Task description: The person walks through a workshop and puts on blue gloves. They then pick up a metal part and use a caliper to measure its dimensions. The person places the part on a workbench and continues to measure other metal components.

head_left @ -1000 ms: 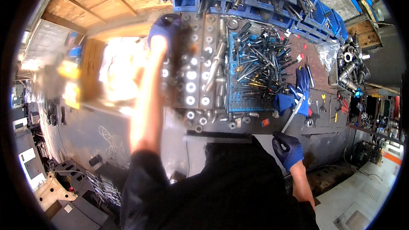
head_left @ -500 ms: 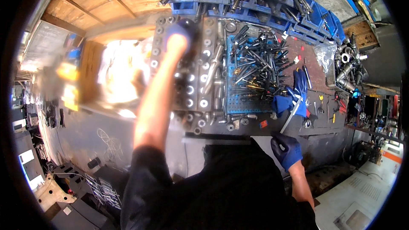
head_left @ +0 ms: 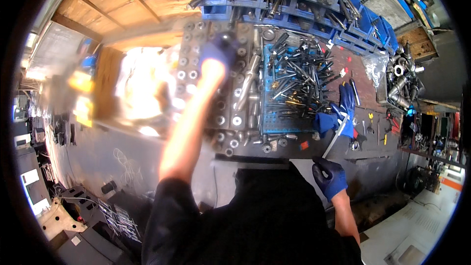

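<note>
My left hand, in a blue and black glove, reaches over the rack of round metal collets. Motion smears its fingers, so I cannot see whether they hold anything. Near the bench's front edge, my right hand, gloved the same way, is closed on one end of a slim silver caliper. The caliper slants away from me, its far end over an empty blue glove on the bench. A blue perforated tray heaped with dark drills and cutters lies between my hands.
Blue bins with metal tools run along the back. Metal holders fill a box at the right, beside a clear plastic bag. A long metal shank lies beside the collets. Small hand tools rest at the bench's right front.
My left hand has moved right and a little nearer to me above the collet rack. My right hand keeps the caliper in nearly the same place.
</note>
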`<state>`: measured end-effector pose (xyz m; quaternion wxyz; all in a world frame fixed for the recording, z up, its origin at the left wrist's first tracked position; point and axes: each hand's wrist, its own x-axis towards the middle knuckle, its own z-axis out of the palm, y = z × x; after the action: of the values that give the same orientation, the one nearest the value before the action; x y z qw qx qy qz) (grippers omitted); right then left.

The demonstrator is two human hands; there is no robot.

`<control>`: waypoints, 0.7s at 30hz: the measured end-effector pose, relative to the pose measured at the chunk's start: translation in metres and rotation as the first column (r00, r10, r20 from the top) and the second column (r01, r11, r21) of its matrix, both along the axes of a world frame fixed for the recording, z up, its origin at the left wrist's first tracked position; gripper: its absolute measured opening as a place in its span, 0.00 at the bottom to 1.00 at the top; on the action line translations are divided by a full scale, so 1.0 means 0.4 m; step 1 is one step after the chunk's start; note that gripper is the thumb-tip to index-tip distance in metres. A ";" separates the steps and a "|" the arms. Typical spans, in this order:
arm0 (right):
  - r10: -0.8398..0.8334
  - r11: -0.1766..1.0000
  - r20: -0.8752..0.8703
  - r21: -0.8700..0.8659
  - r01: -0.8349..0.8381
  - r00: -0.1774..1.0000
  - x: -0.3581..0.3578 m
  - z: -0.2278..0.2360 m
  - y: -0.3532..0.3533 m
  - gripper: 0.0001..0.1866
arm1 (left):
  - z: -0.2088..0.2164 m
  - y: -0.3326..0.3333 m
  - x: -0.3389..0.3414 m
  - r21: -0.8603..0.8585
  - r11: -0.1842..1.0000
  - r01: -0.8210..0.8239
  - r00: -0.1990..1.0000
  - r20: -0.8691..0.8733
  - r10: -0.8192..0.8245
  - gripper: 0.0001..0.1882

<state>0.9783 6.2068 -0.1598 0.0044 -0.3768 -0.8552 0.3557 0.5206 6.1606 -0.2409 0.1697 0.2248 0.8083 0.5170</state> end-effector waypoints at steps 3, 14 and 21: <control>0.010 1.000 -0.001 -0.005 -0.010 1.000 -0.002 0.009 -0.008 0.13 | 0.031 -0.047 0.055 0.003 1.000 -0.002 0.999 0.037 0.002 0.14; 0.106 0.994 -0.104 -0.013 -0.108 0.989 0.058 -0.009 -0.025 0.13 | 0.099 -0.460 0.044 0.166 0.930 -0.329 0.944 0.040 0.327 0.10; 0.128 0.986 -0.115 -0.096 -0.139 0.985 0.108 -0.062 -0.049 0.13 | 0.125 -0.680 0.110 0.087 0.872 -0.482 0.876 0.043 0.481 0.11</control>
<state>1.0217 6.1873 -0.1847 0.0072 -0.2985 -0.8576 0.4188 0.5647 5.8887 -0.1908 0.0327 0.0193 0.8115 0.5832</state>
